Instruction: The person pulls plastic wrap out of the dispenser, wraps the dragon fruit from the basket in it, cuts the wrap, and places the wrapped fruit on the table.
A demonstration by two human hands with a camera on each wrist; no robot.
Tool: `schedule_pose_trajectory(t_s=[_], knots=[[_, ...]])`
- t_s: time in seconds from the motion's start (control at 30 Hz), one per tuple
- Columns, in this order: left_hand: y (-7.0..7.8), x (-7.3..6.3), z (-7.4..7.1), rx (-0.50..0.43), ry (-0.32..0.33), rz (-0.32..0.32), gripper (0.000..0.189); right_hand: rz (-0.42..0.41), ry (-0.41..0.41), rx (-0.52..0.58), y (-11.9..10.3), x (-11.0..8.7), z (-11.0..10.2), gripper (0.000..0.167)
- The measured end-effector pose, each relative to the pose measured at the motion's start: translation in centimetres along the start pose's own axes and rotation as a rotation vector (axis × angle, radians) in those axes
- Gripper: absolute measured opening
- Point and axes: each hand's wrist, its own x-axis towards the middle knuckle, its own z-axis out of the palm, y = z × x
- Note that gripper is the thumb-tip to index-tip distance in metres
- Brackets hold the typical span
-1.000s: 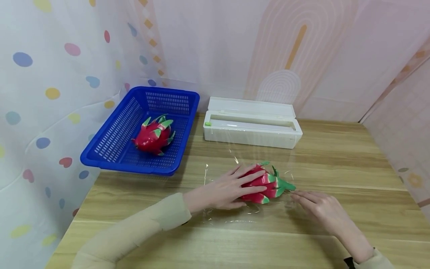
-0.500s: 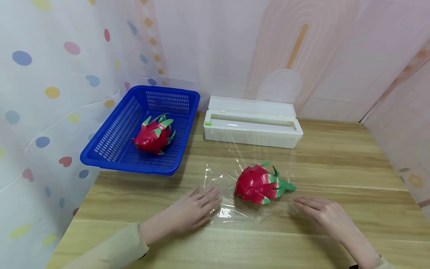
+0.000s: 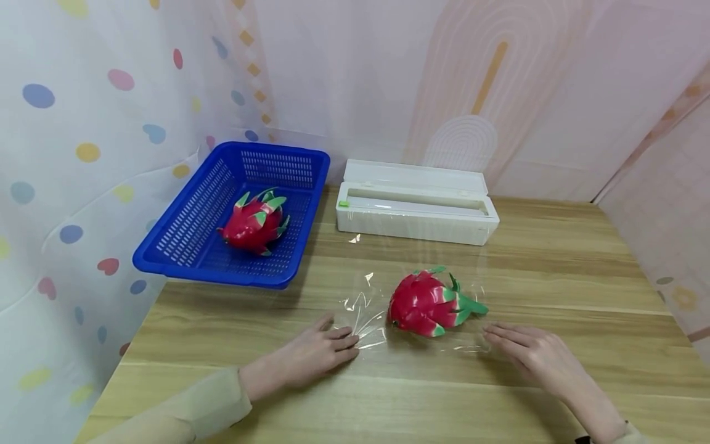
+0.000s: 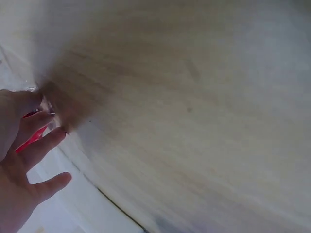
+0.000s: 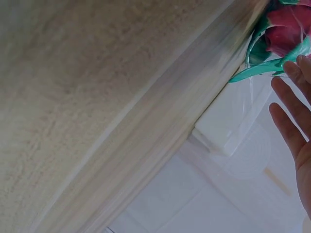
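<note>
A red dragon fruit (image 3: 418,305) with green leaf tips lies on a sheet of clear cling film (image 3: 371,333) on the wooden table, its stem end to the right. My left hand (image 3: 310,354) pinches the film's near left part, and creases run from its fingertips to the fruit. In the left wrist view the thumb and forefinger meet at the film, the other fingers spread. My right hand (image 3: 538,351) is at the film's right edge, fingertips close below the green stem. Its thumb is hidden, so I cannot tell whether it pinches the film.
A white cling film box (image 3: 418,219) stands open at the back, with film stretching from it towards the fruit. At the back left, a blue basket (image 3: 216,277) holds another dragon fruit (image 3: 252,228). Patterned curtains (image 3: 355,74) border the table (image 3: 554,246).
My left hand has left the dragon fruit, moved left and taken hold of the film, which is now more creased on the left. The right hand has lowered slightly.
</note>
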Motion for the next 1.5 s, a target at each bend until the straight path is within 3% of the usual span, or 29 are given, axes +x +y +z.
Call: schedule_pose_trajectory(t_s=[0.13,0.33,0.5,0.77,0.93,1.07,1.3,1.5], knots=[[-0.3,0.1,0.5,-0.021,0.117,-0.001,0.032,0.015,0.025,0.007,0.2,0.2,0.1,0.051],[-1.1,0.4,1.2,-0.053,0.448,-0.018,0.025,0.01,0.129,-0.002,0.9,0.6,0.4,0.047],[-1.7,0.9,1.5,-0.138,0.616,-0.065,0.031,0.061,0.136,-0.004,1.0,1.1,0.2,0.047],[-1.9,2.3,0.9,-0.286,0.667,-0.237,0.029,0.173,0.136,-0.039,1.2,2.6,0.8,0.05],[-2.1,3.4,0.6,-0.307,0.662,-0.328,0.029,0.241,0.133,-0.039,1.1,3.7,1.4,0.015],[-2.3,4.5,0.4,-0.299,0.668,-0.335,0.029,0.261,0.136,-0.07,1.0,4.7,2.2,0.028],[-2.1,6.1,0.0,-0.239,0.679,-0.334,0.027,0.296,0.189,-0.114,0.6,6.3,3.5,0.013],[-2.0,6.9,-0.3,-0.218,0.674,-0.326,0.027,0.309,0.17,-0.089,0.1,6.9,4.4,0.014]])
